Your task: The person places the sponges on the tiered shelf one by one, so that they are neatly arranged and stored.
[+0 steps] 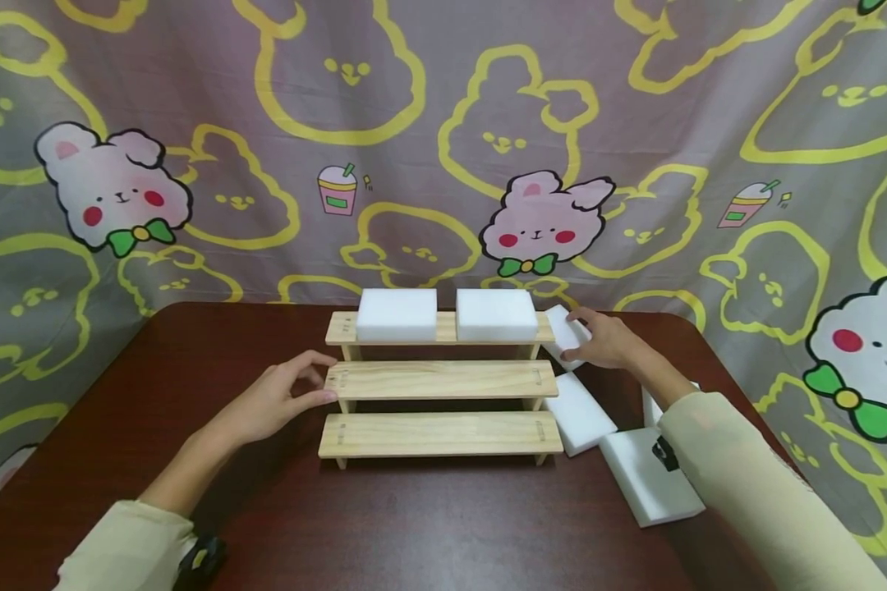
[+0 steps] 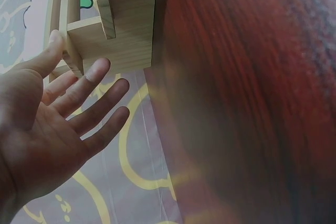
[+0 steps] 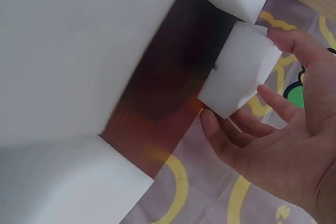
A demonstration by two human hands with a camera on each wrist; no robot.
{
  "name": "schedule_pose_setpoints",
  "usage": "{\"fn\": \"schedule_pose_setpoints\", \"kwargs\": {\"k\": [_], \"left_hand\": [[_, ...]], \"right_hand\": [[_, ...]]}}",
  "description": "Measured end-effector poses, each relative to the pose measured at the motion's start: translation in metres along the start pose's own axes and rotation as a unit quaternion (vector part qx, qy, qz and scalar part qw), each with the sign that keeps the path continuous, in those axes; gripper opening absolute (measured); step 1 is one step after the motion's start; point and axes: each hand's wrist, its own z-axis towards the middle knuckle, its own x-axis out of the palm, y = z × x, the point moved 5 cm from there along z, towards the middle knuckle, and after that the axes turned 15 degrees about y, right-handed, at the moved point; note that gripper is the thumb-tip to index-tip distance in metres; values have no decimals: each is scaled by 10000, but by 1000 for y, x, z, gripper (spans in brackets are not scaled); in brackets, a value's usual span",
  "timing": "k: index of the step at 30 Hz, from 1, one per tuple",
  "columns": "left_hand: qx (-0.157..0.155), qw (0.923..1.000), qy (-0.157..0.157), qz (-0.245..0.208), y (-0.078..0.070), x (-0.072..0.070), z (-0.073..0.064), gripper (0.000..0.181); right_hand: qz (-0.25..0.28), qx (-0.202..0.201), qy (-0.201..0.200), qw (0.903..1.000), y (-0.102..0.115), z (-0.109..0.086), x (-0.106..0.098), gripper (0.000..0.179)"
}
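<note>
A three-tier wooden display stand stands on the table. My left hand holds the left end of its middle shelf between thumb and index finger, while the other fingers spread loosely in the left wrist view. Two white foam blocks rest side by side on the top shelf. Just past the stand's right end, my right hand grips another white foam block, which sits tilted between thumb and fingertips. Beneath that hand, a foam block lies beside the stand.
Closer to me on the right lies another foam block. One more foam block is mostly hidden by my right forearm. A dark red-brown table carries everything. Behind it hangs a patterned curtain.
</note>
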Motion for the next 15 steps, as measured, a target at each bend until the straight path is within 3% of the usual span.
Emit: {"fn": "schedule_pose_setpoints", "kwargs": {"k": [15], "left_hand": [[-72, 10000, 3, 60, 1, 0, 0, 42]], "right_hand": [[116, -622, -658, 9958, -1, -26, -18, 64]]}}
